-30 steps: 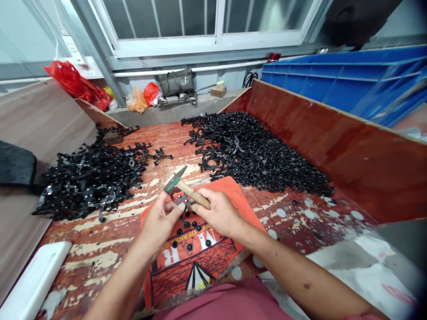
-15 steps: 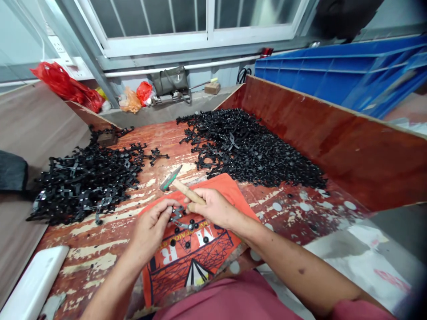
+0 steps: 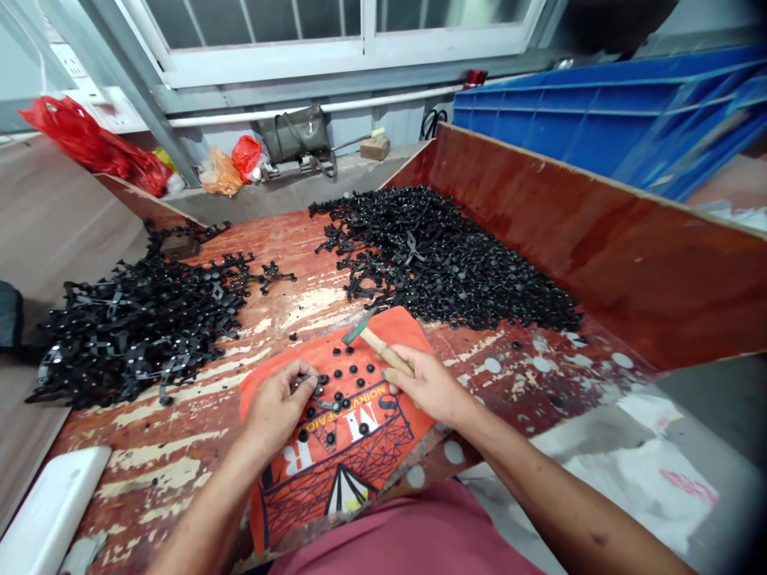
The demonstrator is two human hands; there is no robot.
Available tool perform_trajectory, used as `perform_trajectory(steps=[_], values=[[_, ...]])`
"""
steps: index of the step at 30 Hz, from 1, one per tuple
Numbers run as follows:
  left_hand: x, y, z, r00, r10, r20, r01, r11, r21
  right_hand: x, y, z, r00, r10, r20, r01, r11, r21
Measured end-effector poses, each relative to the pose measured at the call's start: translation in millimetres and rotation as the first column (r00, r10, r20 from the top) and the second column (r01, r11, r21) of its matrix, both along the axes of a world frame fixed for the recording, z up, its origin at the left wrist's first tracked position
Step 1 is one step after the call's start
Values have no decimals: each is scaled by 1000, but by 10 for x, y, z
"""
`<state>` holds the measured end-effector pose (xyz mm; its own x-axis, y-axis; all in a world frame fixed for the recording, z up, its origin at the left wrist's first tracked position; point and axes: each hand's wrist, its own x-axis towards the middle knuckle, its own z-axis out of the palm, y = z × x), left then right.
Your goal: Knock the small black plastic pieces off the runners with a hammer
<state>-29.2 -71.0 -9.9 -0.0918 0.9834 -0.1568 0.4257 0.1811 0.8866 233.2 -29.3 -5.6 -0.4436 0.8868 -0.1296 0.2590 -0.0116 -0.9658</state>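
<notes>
In my right hand is a small hammer, gripped by its wooden handle, with its green and dark head raised over the far part of an orange printed cloth. My left hand pinches a small dark bracket with jointed arms that lies low over the cloth. The fingers hide part of it. Several round black caps are scattered on the cloth around the bracket and between the two hands.
A large heap of black brackets lies behind the cloth to the right, another heap to the left. Wooden boards wall the table. A blue crate stands beyond the right board. A white box-like object lies at front left.
My right hand has drawn the hammer to the right, away from my left hand. More black caps now show on the cloth. My left hand stays at the bracket.
</notes>
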Motion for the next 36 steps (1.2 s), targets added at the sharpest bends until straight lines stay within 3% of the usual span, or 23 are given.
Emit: perform_trajectory(steps=[4, 8, 15, 22, 28, 31, 36], values=[[-2, 9, -50, 999, 25, -30, -25, 1000, -10, 25, -43, 28, 997, -7, 81, 0, 997, 80], [38, 24, 19, 1000, 5, 19, -6, 1000, 19, 29, -100, 197, 960, 43, 278, -112, 965, 237], [25, 17, -3, 999, -17, -38, 16, 1000, -9, 41, -135, 303, 899, 37, 437, -175, 944, 280], [-29, 20, -91, 997, -15, -76, 15, 1000, -7, -61, -202, 359, 899, 23, 437, -222, 885, 410], [-14, -3, 36, 984, -80, -160, 84, 996, 17, -179, -238, 357, 838, -15, 545, -277, 849, 450], [-2, -9, 71, 975, -86, -205, 94, 995, 31, -178, -227, 347, 833, -18, 553, -279, 849, 448], [-12, 34, 13, 986, -19, -165, 27, 998, 49, -129, -188, 401, 868, 10, 497, -255, 868, 427]])
